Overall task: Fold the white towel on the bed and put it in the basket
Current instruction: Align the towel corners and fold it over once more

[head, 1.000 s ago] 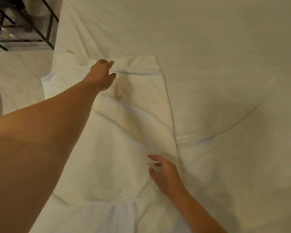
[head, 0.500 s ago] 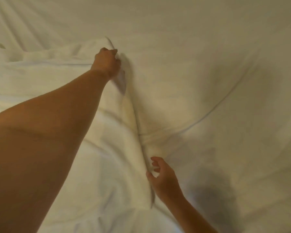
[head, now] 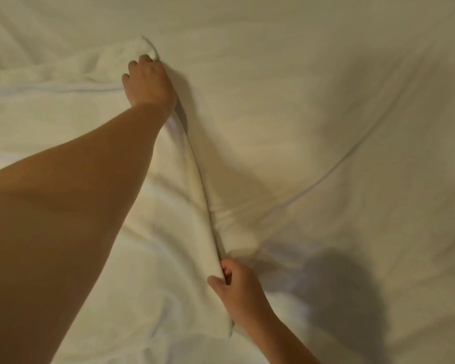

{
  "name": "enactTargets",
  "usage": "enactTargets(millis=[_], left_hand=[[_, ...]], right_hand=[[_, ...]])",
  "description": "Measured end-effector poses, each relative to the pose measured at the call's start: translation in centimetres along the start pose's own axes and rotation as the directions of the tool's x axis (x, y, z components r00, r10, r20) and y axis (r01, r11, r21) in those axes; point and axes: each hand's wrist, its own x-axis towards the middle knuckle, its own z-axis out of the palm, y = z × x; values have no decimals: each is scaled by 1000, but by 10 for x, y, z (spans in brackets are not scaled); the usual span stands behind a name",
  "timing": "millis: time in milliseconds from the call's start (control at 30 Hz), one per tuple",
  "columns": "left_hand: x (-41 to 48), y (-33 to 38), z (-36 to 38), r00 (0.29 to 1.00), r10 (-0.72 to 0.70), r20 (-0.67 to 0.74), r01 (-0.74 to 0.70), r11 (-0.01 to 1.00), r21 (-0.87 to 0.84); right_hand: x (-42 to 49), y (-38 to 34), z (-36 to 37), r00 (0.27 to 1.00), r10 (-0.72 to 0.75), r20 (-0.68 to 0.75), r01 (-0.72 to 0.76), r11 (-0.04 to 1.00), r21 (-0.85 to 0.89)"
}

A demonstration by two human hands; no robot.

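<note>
The white towel (head: 168,232) lies spread and rumpled over the left half of the bed. Its right edge runs as a raised line between my two hands. My left hand (head: 150,82) reaches far forward and grips the towel's far corner, which sticks up above the knuckles. My right hand (head: 237,287) is close to me, with thumb and fingers pinched on the near end of the same edge. The basket is not in view.
The bed sheet (head: 339,114) fills the right and far side, creased with one long diagonal fold. My left forearm (head: 63,219) covers much of the towel's left part. A dark shadow falls on the sheet at the lower right.
My left hand slid right along the towel's far edge and closed on the corner. My right hand closed on the near edge. The view turned away from the floor and the black frame.
</note>
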Motion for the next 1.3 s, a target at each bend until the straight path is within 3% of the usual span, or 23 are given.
enactTargets(millis=[133, 300, 400, 633, 800, 1167, 1300], left_hand=[[2, 5, -6, 999, -38, -1, 37, 995, -95], [13, 13, -28, 987, -4, 160, -8, 997, 73], [14, 18, -41, 988, 37, 147, -48, 996, 71], [5, 51, -91, 994, -81, 70, 96, 961, -258], [-4, 96, -129, 1000, 7, 19, 2, 884, -467], [-52, 210, -158, 997, -5, 72, 46, 812, -582], [-57, 237, -159, 998, 34, 51, 2, 820, -573]], right_hand=[[-2, 0, -9, 1000, 2, 3, -2, 1000, 29], [-11, -5, -18, 1000, 18, 20, -20, 994, 110], [-17, -7, -23, 999, 21, 34, -25, 991, 130], [-36, -8, -65, 1000, -8, 25, 3, 980, 200], [-46, 6, -122, 998, -45, -50, 53, 982, 182], [-63, 51, -233, 994, -74, -81, 83, 989, 119], [-68, 68, -265, 993, -62, -97, 76, 986, 147]])
